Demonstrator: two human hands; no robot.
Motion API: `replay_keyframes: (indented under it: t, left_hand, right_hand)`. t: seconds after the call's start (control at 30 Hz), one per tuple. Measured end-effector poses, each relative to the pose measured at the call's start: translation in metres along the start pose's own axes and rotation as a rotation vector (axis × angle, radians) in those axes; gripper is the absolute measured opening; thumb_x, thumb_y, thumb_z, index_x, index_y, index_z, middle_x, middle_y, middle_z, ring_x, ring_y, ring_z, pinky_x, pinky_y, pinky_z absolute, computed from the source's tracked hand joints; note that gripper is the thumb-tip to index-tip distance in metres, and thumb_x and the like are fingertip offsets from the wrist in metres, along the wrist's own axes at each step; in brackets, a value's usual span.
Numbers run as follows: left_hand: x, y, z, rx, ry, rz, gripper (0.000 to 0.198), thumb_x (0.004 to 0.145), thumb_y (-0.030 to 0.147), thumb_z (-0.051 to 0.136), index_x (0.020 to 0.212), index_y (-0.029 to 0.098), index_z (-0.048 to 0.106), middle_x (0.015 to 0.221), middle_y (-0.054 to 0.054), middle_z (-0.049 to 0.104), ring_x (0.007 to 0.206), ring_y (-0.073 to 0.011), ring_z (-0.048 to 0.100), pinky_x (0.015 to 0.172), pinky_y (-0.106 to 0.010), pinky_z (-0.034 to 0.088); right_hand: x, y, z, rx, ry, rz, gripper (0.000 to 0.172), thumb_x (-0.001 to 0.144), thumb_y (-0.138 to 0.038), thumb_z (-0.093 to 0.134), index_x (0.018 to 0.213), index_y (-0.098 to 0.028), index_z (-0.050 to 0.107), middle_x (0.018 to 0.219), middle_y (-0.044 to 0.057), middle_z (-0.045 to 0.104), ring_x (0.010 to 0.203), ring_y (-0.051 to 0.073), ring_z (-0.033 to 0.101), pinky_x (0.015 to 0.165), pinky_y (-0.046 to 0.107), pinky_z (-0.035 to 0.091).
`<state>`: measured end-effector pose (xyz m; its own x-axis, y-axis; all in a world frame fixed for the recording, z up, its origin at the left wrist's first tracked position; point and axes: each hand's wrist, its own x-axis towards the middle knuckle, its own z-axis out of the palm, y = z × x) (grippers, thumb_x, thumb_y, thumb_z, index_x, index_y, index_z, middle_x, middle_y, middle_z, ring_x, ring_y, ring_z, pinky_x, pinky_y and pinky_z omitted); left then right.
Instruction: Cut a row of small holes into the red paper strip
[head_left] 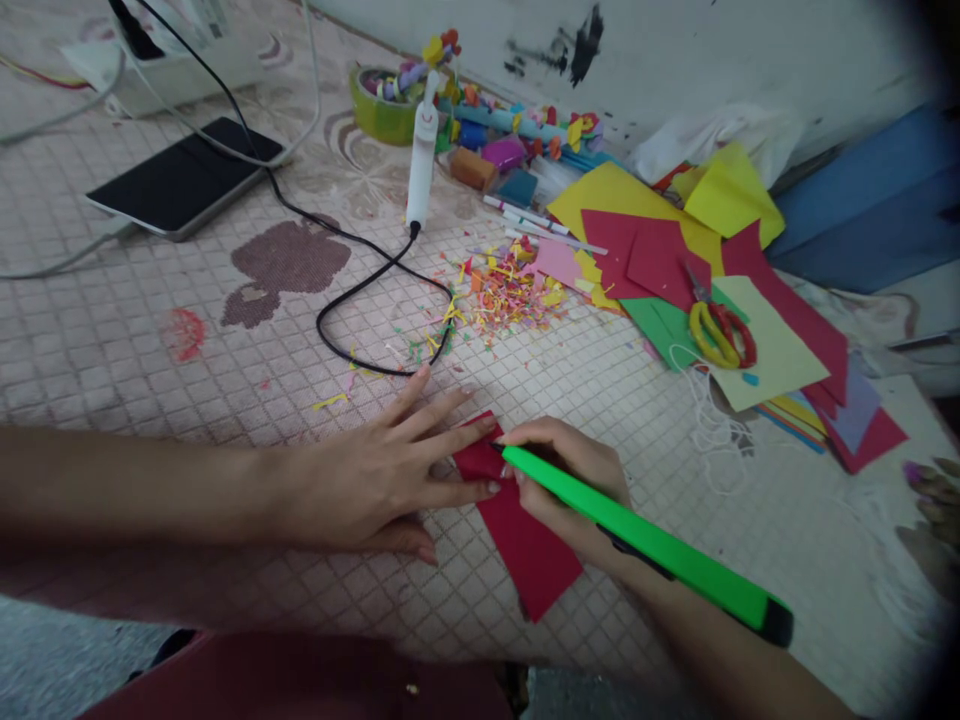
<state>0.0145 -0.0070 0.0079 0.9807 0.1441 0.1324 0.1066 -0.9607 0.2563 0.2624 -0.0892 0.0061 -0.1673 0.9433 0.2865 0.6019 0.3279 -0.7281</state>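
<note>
My left hand [405, 465] lies flat with fingers spread. Its fingertips rest on the upper part of a red paper strip [529, 550] on the patterned tablecloth. In my right hand [574, 470] is a thick green pen-like tool [645, 530] with a dark pointed tip, a black end and a black piece along its side. The tip meets the red paper close to my left fingers. I cannot tell its exact kind. The right fingertips sit low against the paper, partly hidden by the tool.
Paper scraps [510, 290] are heaped ahead, near a white corded device [422, 165] whose black cable [322, 325] loops toward my left hand. Red-and-yellow scissors [720, 330] lie on coloured paper at right. A tablet [187, 175], tape roll [375, 110] and white string [716, 420] are around.
</note>
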Motion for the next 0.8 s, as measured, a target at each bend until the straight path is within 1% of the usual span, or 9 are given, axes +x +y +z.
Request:
replay_keyframes:
  t: [0.1,0.23,0.3,0.47,0.6,0.8]
  left_hand:
    - [0.0008,0.001,-0.0001,0.01,-0.001,-0.006,0.072,0.088,0.052,0.076,0.152,0.032,0.05,0.165,-0.019,0.037,0.15,-0.052,0.032,0.113,-0.081,0.025]
    - [0.0003,0.0018,0.0005,0.005,0.011,-0.017,0.076,0.086,0.051,0.079,0.153,0.034,0.049,0.166,-0.017,0.036,0.152,-0.0509,0.029,0.115,-0.08,0.022]
    - [-0.0004,0.0018,0.0005,0.003,0.008,-0.017,0.075,0.087,0.05,0.079,0.153,0.033,0.049,0.166,-0.017,0.036,0.152,-0.0509,0.028,0.115,-0.08,0.022]
    - [-0.0001,0.0022,-0.0005,0.005,0.007,-0.015,0.074,0.087,0.051,0.078,0.152,0.033,0.05,0.166,-0.017,0.035,0.152,-0.0501,0.03,0.116,-0.08,0.021]
    - [0.0006,0.0023,0.0003,0.005,0.019,-0.023,0.075,0.084,0.05,0.081,0.151,0.033,0.051,0.166,-0.016,0.035,0.152,-0.0493,0.031,0.117,-0.079,0.02]
    - [-0.0007,0.0017,0.0019,0.019,0.021,-0.021,0.077,0.084,0.052,0.081,0.152,0.034,0.05,0.166,-0.016,0.036,0.151,-0.0494,0.032,0.117,-0.08,0.02]
  right_hand:
    - [0.0001,0.0,0.0006,0.002,0.002,0.015,0.04,0.075,-0.002,0.059,0.105,-0.027,0.067,0.093,-0.003,0.077,0.078,0.015,0.073,0.072,0.027,0.06]
    - [-0.0001,0.0004,0.0004,0.003,0.004,0.022,0.039,0.075,-0.003,0.059,0.105,-0.027,0.068,0.094,-0.003,0.077,0.08,0.015,0.073,0.075,0.027,0.06]
    - [-0.0002,0.0002,-0.0003,0.003,-0.006,0.026,0.039,0.075,-0.004,0.059,0.105,-0.027,0.068,0.093,-0.003,0.077,0.078,0.014,0.073,0.074,0.026,0.06]
    - [0.0011,-0.0016,-0.0037,0.013,-0.032,0.009,0.035,0.078,-0.007,0.06,0.106,-0.026,0.067,0.093,-0.002,0.077,0.076,0.015,0.072,0.073,0.028,0.06]
    - [0.0004,0.0001,-0.0047,0.033,-0.051,0.029,0.035,0.078,-0.008,0.061,0.107,-0.027,0.067,0.093,-0.002,0.076,0.075,0.016,0.071,0.074,0.029,0.06]
    - [-0.0002,0.0009,-0.0021,0.016,-0.016,0.031,0.035,0.077,-0.006,0.061,0.105,-0.027,0.067,0.091,-0.002,0.077,0.072,0.015,0.071,0.073,0.029,0.061]
